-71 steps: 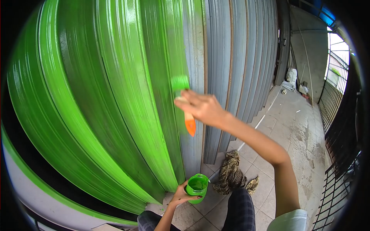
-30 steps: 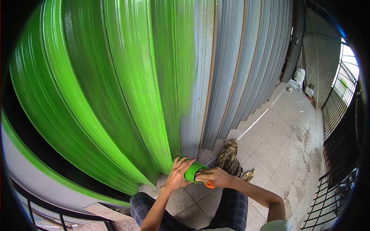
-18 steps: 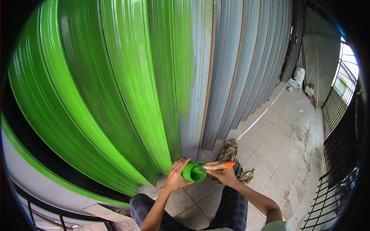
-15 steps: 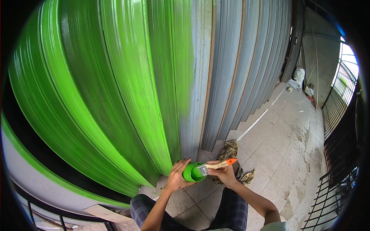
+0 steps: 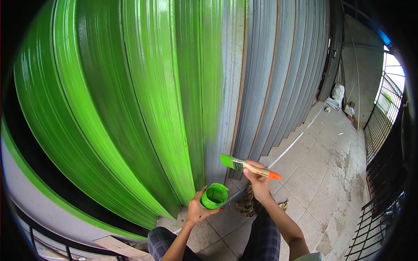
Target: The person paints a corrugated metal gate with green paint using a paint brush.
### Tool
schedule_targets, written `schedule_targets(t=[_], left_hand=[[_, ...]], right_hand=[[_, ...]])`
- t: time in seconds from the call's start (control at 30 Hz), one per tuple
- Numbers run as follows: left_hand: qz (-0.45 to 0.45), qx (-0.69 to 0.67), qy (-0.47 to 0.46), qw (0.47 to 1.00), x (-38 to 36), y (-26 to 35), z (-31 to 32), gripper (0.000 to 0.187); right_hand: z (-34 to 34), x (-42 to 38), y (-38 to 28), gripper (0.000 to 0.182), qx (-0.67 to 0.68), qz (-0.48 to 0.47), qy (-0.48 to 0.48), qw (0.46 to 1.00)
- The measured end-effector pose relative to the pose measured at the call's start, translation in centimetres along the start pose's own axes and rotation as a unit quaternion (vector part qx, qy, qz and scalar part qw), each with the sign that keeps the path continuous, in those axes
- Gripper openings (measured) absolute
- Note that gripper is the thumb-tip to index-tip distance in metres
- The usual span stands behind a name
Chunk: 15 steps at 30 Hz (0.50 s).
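Observation:
My left hand [image 5: 199, 207] is wrapped round a tub of green paint [image 5: 215, 196], its open top facing up. In my right hand [image 5: 258, 180] is a paintbrush [image 5: 238, 164], gripped by its wooden, orange-tipped handle. Green paint coats its bristles, which point left toward the folding metal door [image 5: 213, 152], apart from the tub. Green covers the door's left panels [image 5: 150, 91]; bare grey panels [image 5: 257, 87] with rusty edges continue to the right. On the half-painted panel between them, the green stops above a bare lower part.
A patterned cloth [image 5: 247, 203] lies on the tiled floor [image 5: 300, 174] behind my right hand. A pale floor track [image 5: 292, 143] runs along the door's base. Black metal grilles [image 5: 363, 222] stand at right; white bundled material [image 5: 337, 93] sits at the far end.
The paintbrush has come out of the tub and moved up and right with my right hand, its bristles now showing green. My left hand still holds the tub, slightly lower.

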State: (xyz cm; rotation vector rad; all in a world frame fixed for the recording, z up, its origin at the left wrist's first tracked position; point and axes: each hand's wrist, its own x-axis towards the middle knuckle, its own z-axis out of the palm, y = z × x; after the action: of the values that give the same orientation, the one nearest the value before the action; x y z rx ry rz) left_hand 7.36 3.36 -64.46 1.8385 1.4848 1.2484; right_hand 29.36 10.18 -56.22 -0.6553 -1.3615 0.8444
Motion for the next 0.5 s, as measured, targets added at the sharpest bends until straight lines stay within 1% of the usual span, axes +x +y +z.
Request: schedule_targets(t=[0.03, 0.07, 0.1, 0.13, 0.2, 0.23, 0.3, 0.37, 0.43, 0.47, 0.5], left_hand=[[0.002, -0.017, 0.003, 1.000, -0.1, 0.0, -0.3, 0.103], [0.004, -0.034, 0.007, 0.999, -0.2, 0.1, -0.6, 0.102], [0.007, -0.051, 0.010, 0.999, -0.1, 0.2, -1.0, 0.101], [0.017, -0.059, -0.001, 0.998, -0.1, 0.4, -1.6, 0.100], [0.033, -0.075, -0.021, 0.996, -0.7, 0.8, -2.9, 0.099], [0.045, -0.094, -0.031, 0.994, -1.0, 0.9, -3.4, 0.098], [0.036, -0.093, -0.042, 0.994, -1.8, 1.5, -4.2, 0.097], [0.026, -0.081, -0.050, 0.995, -2.4, 2.6, -4.9, 0.097], [0.021, -0.103, -0.023, 0.994, -3.1, 2.8, -4.9, 0.097], [0.019, -0.114, -0.013, 0.993, -3.5, 2.8, -4.8, 0.097], [0.020, -0.120, -0.002, 0.993, -3.7, 3.1, -4.9, 0.096]], right_hand=[[0.4, 0.9, 0.0, 0.032, -0.106, -0.096, -0.054, 0.988], [1.3, 1.7, -0.5, 0.032, -0.210, -0.190, -0.105, 0.953], [2.2, 2.0, -0.4, 0.036, -0.258, -0.234, -0.122, 0.929], [2.4, 2.5, 0.5, 0.041, -0.309, -0.308, -0.167, 0.885], [3.3, 2.8, 0.8, 0.040, -0.360, -0.333, -0.217, 0.844], [3.6, 3.3, 1.6, 0.039, -0.384, -0.360, -0.223, 0.820], [4.2, 5.3, 3.0, 0.038, -0.432, -0.410, -0.236, 0.768], [4.6, 8.5, 2.1, 0.034, -0.449, -0.465, -0.198, 0.737], [5.6, 11.2, -2.6, 0.032, -0.452, -0.524, -0.135, 0.710], [5.8, 11.6, -3.6, 0.032, -0.453, -0.549, -0.102, 0.694], [5.8, 11.4, -3.1, 0.031, -0.457, -0.552, -0.102, 0.690]])
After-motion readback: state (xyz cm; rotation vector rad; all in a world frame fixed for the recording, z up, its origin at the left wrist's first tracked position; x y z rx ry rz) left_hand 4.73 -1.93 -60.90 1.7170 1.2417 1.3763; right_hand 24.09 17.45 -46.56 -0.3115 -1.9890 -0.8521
